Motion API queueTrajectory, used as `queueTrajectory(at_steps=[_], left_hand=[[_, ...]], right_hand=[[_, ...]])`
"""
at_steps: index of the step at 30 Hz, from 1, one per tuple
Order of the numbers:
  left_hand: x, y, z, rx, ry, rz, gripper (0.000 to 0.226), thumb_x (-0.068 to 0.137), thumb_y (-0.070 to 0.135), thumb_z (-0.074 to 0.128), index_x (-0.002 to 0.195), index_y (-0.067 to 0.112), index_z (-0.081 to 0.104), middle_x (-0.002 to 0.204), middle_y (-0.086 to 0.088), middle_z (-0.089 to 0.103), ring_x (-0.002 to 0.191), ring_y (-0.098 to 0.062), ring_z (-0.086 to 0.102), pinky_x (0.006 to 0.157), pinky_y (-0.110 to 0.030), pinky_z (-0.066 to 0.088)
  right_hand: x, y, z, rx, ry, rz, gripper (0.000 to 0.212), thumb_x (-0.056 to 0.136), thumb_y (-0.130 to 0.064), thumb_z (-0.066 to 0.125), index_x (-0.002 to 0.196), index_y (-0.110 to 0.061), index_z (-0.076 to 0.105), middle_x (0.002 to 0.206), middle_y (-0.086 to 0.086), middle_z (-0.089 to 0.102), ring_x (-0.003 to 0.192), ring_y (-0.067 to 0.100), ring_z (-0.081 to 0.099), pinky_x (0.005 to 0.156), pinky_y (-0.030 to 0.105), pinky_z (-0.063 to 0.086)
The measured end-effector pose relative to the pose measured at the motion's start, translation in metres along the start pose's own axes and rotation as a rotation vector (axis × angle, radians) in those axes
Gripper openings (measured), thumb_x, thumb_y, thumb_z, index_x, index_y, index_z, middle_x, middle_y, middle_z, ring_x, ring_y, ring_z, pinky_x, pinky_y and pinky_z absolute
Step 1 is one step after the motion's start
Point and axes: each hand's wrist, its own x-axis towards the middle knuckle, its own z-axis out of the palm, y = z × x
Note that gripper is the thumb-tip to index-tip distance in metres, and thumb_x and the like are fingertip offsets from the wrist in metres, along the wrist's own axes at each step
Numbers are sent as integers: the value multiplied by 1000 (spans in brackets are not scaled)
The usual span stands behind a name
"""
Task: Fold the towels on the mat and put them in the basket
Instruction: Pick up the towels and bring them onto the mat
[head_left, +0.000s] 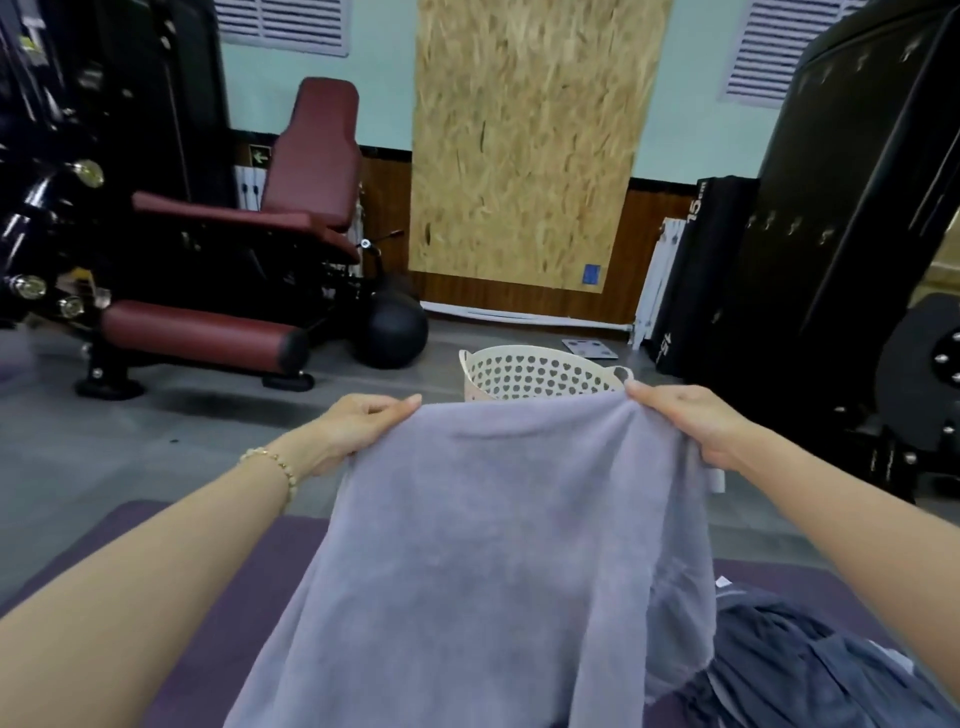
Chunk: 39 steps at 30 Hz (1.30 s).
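Observation:
A lilac-grey towel (483, 545) hangs stretched out in front of me, above the purple mat (156, 525). My left hand (358, 426) grips its top left corner. My right hand (696, 421) grips the top right corner, where the cloth bunches. Behind the towel's upper edge stands the cream basket (535, 371) with heart-shaped holes; its lower part is hidden by the towel. A dark grey towel (810, 670) lies crumpled on the mat at the lower right.
A dark red padded gym machine (234, 260) stands at the left, with a black ball (395, 330) beside it. Black equipment (852, 208) fills the right side. A chipboard panel (524, 145) leans on the far wall. Grey floor lies between.

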Motion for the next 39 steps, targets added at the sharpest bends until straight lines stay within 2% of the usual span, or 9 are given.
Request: queueTrajectory(at_steps=[3,6,11,15,23,27,32,35,39], left_hand=[[35,24,-8,17,128,153,40,85,48,63,58,18,61,60,9,50,57,-3,44,53,-17,33],[69,55,-20,20,210,300,35,87,41,64,70,11,66,67,6,50,59,0,45,55,-14,35],[101,51,-16,71,203,363,39,87,38,66,80,1,70,74,-3,48,70,-7,41,63,-20,31],[95,-19,14,88,147,225,36,87,36,66,63,10,60,64,3,45,58,-1,38,54,-12,31],[55,-213,99,208,-115,-179,49,86,28,69,39,25,54,51,9,45,54,-4,40,57,-15,34],[46,-257,136,274,-353,-377,47,85,37,68,45,22,49,41,17,39,43,1,38,52,-6,33],[69,-298,170,339,-577,-551,40,91,48,56,57,27,61,55,12,52,48,-1,46,58,-13,43],[96,-324,188,217,-409,-594,34,95,39,53,76,12,63,71,-1,60,53,-7,53,52,-13,45],[134,-365,216,243,-225,-478,33,91,43,58,93,11,65,96,-5,68,82,-19,61,82,-30,51]], right_hand=[[32,-6,-1,15,31,-53,37,71,-52,75,87,-18,77,95,2,74,91,19,69,89,35,53],[61,-20,-6,90,74,-118,26,78,-46,73,84,-20,74,90,0,73,79,12,69,72,24,54],[94,-2,-3,126,112,-126,42,74,-53,73,96,-17,75,94,3,74,90,19,69,80,28,54],[94,62,23,61,45,-26,81,47,-78,72,96,-14,74,108,8,70,101,24,64,92,36,47],[67,234,94,-104,-89,409,61,89,-60,48,84,-4,69,87,11,67,77,20,61,69,27,45],[61,305,115,-206,-205,554,70,85,-70,45,87,-5,71,98,10,70,95,26,65,95,35,46],[65,368,135,-254,-440,708,71,96,-59,33,58,-10,69,68,2,65,67,14,57,71,22,45],[86,401,144,-154,-460,785,78,95,-61,28,66,-6,74,69,10,63,60,16,53,62,22,45],[121,434,149,-26,-115,683,47,97,-45,45,77,-10,69,81,6,65,69,17,54,65,23,42]])
